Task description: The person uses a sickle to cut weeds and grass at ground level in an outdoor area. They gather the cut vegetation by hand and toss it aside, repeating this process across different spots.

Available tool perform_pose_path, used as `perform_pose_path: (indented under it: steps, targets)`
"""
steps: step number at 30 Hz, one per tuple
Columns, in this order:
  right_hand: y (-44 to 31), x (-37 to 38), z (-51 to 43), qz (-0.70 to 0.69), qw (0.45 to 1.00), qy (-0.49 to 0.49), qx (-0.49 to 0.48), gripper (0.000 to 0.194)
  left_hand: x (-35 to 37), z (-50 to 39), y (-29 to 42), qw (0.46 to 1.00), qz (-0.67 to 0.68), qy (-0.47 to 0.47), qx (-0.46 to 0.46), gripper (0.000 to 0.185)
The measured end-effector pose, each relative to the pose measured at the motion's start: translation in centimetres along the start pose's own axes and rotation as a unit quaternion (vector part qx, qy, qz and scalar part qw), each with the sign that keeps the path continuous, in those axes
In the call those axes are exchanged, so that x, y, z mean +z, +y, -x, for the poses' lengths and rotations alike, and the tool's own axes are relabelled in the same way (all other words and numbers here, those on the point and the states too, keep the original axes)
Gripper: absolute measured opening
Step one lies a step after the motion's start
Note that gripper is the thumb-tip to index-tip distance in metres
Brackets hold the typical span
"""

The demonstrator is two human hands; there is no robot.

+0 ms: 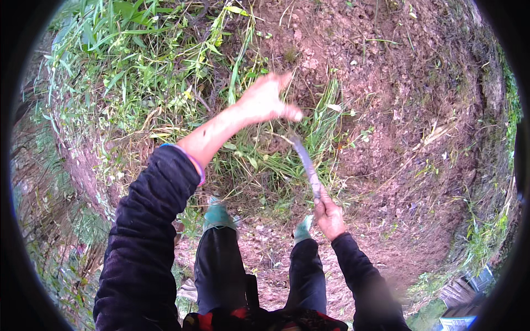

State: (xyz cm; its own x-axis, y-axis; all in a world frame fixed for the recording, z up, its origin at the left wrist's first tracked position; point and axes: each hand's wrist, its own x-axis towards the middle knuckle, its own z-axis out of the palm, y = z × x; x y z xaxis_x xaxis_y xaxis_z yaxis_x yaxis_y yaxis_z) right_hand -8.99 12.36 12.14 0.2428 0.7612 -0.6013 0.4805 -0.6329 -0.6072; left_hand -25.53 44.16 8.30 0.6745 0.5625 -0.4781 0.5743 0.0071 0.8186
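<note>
My left hand (271,99) reaches over the grass with thumb and fingers spread, and nothing shows in it; motion blurs it somewhat. In my right hand (330,216) is the handle end of a sickle (307,163) with a narrow, slightly curved grey blade. The blade points up and left, its tip just below my left hand. Cut or flattened green grass (265,159) lies beneath the left hand and beside the blade. A tuft of long grass blades (329,107) leans to the right of my left fingertips.
Dense green weeds (136,70) cover the slope at the upper left. Reddish-brown bare soil (397,103) rises on the right. My feet, in green footwear (218,214), stand just below the grass. Part of a building (459,306) shows at the lower right rim.
</note>
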Motion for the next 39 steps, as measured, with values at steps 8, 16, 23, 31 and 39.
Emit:
perform_pose_path:
  steps: [8, 16, 23, 31, 39]
  targets:
    - [0.6, -5.6, 0.1, -0.266, 0.948, 0.171, 0.037, 0.05, 8.7, -12.6, 2.9, 0.878, 0.325, 0.265, -0.231, 0.125]
    - [-0.5, -10.2, -6.6, -0.2, 0.956, 0.205, -0.066, 0.046, 9.5, -8.4, 6.1, 0.91, 0.198, 0.235, -0.277, 0.032]
    - [1.2, -10.1, -11.4, 0.123, 0.978, 0.138, -0.1, 0.046, 4.3, -6.7, 5.0, 0.959, -0.272, 0.072, -0.039, 0.031]
    - [-6.8, -8.3, -12.3, 0.023, 0.983, 0.133, -0.126, 0.041, 5.6, -1.9, 2.2, 0.953, -0.23, 0.167, -0.104, 0.036]
    - [12.4, -6.0, 5.3, 0.332, 0.931, -0.14, -0.051, 0.057, 16.7, 9.8, 0.6, 0.867, -0.354, -0.349, 0.032, 0.011]
